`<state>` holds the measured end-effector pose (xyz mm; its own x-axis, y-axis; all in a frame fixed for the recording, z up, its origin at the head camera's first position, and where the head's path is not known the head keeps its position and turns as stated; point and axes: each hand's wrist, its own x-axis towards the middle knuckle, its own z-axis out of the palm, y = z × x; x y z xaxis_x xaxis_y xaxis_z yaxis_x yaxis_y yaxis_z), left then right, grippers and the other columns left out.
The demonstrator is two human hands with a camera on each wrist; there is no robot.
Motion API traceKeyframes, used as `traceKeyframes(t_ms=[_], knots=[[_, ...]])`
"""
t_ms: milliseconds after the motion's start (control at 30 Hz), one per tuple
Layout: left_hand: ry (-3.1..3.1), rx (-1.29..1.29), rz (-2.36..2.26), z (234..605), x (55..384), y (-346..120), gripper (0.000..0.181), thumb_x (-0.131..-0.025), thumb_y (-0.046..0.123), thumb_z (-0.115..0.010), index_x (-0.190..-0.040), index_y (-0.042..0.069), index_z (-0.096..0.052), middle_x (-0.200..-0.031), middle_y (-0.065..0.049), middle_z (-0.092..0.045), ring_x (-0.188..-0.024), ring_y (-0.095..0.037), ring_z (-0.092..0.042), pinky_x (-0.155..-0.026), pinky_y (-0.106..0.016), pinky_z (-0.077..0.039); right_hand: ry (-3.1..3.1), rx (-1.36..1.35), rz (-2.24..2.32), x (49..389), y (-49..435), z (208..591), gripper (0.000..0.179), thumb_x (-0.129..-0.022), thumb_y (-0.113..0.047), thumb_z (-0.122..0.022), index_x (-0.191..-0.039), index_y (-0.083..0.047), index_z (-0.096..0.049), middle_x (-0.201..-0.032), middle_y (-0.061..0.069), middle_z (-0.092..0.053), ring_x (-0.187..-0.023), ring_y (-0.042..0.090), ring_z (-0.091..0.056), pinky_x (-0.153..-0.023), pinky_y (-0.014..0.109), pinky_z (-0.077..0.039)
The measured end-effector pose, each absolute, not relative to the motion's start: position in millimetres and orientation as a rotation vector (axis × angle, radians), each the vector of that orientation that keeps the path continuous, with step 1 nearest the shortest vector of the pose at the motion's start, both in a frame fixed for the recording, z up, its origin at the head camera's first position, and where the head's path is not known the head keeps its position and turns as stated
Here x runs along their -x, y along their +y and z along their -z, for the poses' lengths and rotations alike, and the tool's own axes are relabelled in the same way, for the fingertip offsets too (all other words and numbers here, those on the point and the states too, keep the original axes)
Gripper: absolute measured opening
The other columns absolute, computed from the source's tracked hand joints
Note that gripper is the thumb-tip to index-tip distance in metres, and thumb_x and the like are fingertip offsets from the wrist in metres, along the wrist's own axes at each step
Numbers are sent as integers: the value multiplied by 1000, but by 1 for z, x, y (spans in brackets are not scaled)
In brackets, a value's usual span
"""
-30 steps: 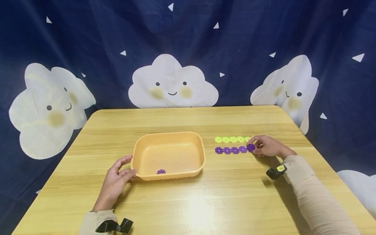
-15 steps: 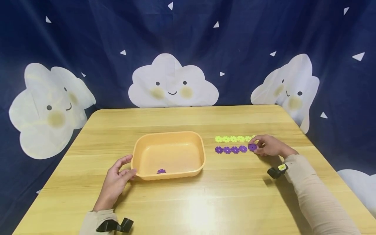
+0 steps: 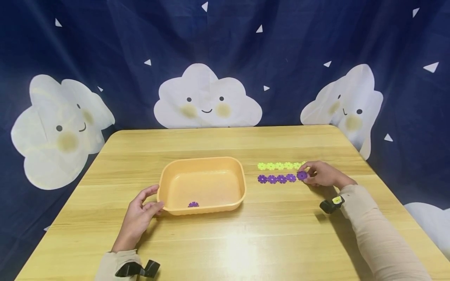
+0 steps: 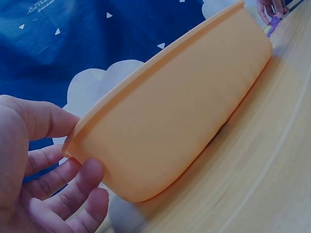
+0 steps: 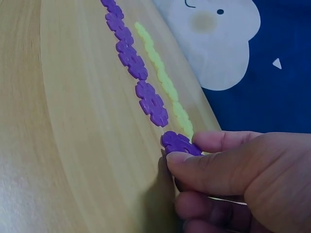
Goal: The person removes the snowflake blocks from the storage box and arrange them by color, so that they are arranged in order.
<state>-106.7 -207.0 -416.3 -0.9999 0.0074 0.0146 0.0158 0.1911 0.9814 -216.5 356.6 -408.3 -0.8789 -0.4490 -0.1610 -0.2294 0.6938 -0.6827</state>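
My right hand (image 3: 325,174) pinches a purple flower-shaped plastic disc (image 5: 179,143) between thumb and forefinger, tilted at the right end of a row of matching purple discs (image 3: 276,179). In the right wrist view a small gap separates it from the nearest disc (image 5: 151,104) of that row. Behind runs a parallel row of yellow discs (image 3: 279,166), its right end partly covered by my fingers. My left hand (image 3: 138,219) holds the near left corner of an orange plastic basin (image 4: 170,107) by its rim. One more purple disc (image 3: 193,204) lies inside, its lower part hidden by the basin's front wall.
Everything stands on a wood-grain table (image 3: 225,242) with rounded far corners. Behind it hangs a dark blue curtain (image 3: 133,31) printed with white smiling clouds and small triangles. Each wrist wears a black strap mount (image 3: 332,205).
Over the last second my right hand has drawn the purple disc slightly to the right, widening the gap to the row. The left hand and basin have not moved.
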Motion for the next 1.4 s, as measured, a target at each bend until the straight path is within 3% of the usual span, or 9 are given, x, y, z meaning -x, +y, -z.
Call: traceKeyframes(t_ms=[767,1133,1400], knots=[[-2417,33,1991,416,107,-206,52,-93,1,-62,-140,-4,-41,-137,-18,-39,-78,-7,-62,-69,-23,-54,2584,537,969,216,349,409,33,-87,-3,-70,-117,6,-60,-70,4,-57,-51,13,-49,-46,27,-46],[-2408,28,2008,418,106,-206,52,-93,1,-62,-140,-4,-41,-137,-18,-39,-77,-9,-61,-69,-24,-55,2565,617,978,216,318,397,30,-90,-4,-67,-118,3,-60,-80,6,-62,-56,15,-54,-47,28,-48],[-2406,31,2003,417,106,-206,51,-92,-1,-61,-140,-4,-41,-136,-17,-40,-77,-8,-61,-68,-24,-55,2509,732,1017,221,285,387,27,-93,-5,-64,-118,5,-59,-83,14,-63,-58,23,-58,-50,29,-50]])
